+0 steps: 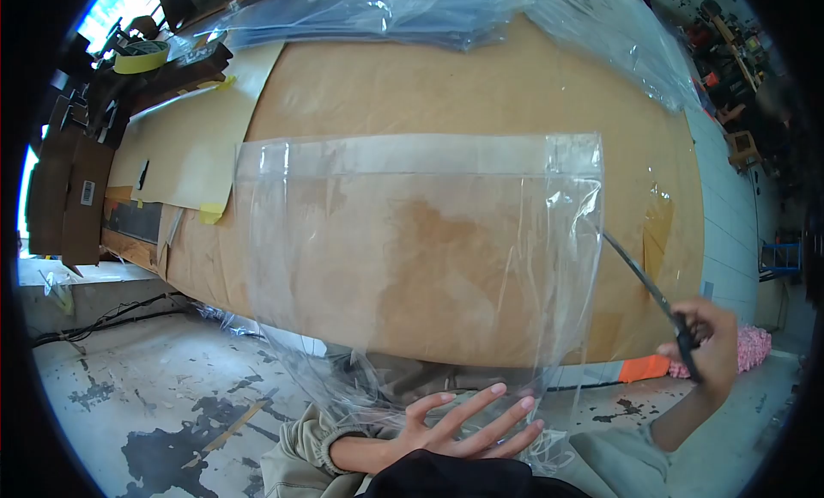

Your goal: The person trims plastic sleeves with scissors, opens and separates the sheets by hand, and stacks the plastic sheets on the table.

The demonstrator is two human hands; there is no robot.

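A clear plastic sheet lies over the brown paper-covered table, with a folded strip along its far edge. Its near part hangs over the table edge into bunched folds by my lap. My left hand rests on these loose folds with its fingers spread, gripping nothing. At the right, my right hand is closed around the dark handle of a pair of scissors. Their long blades look closed and point up and left, the tip beside the sheet's right edge. Part of the handle is hidden by my fingers.
More clear plastic sheeting is piled along the far edge. At the left are a roll of yellow tape, a cardboard box and a tan board. Something pink and fluffy sits low at the right.
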